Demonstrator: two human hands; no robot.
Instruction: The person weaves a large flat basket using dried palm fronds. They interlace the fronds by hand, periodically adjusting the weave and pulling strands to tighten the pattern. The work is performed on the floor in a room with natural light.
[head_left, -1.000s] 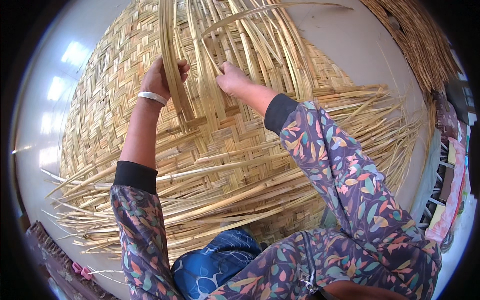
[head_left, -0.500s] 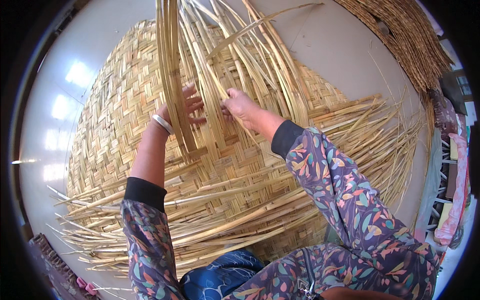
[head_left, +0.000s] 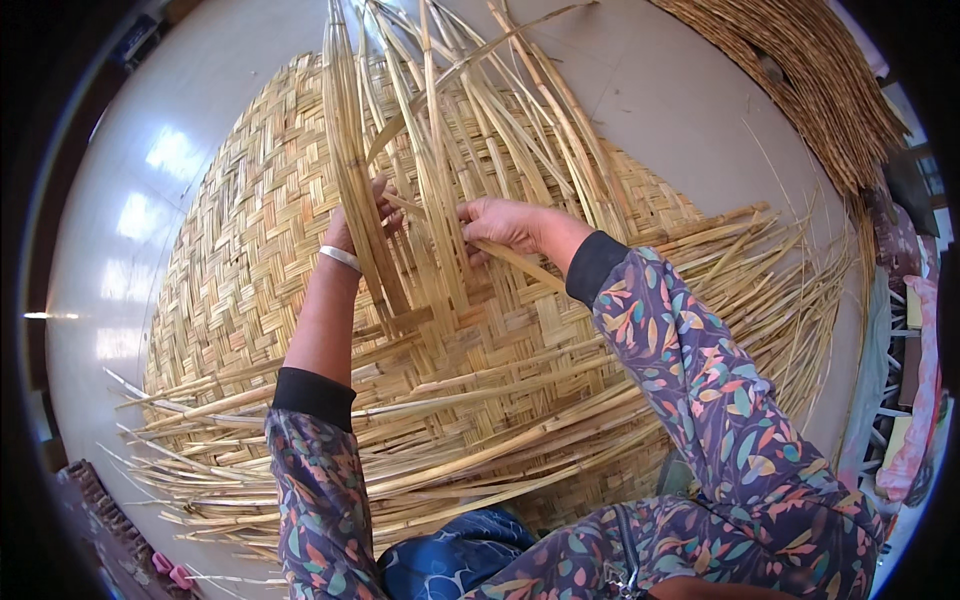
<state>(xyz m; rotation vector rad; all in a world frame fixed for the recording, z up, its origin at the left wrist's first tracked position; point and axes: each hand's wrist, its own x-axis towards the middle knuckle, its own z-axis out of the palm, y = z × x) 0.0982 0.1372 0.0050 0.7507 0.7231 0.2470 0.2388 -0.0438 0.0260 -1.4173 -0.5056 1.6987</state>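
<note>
A large herringbone-woven mat of split reed (head_left: 255, 215) lies in front of me. My right hand (head_left: 505, 225) is closed on a flat reed strip (head_left: 525, 265) that slants across the weave, passing by a group of lifted strips. My left hand (head_left: 365, 225), with a pale bangle at the wrist, reaches behind a raised bundle of reed strips (head_left: 350, 150). Its fingers are curled at the strip's far-left end and seem to pinch it; the bundle partly hides them. More lifted strips (head_left: 435, 140) stand between my two hands.
Loose reed ends (head_left: 740, 265) fan out past the mat's right side, and others (head_left: 190, 470) at its left. A brown bundle of stalks (head_left: 800, 80) lies at the far right. Glossy floor tiles (head_left: 110, 250) surround the mat. Blue patterned cloth (head_left: 450, 555) shows near my lap.
The strip in my right hand has swung from steep to a flatter slant, its far end now by my left hand. My left fingers, spread before, have curled in.
</note>
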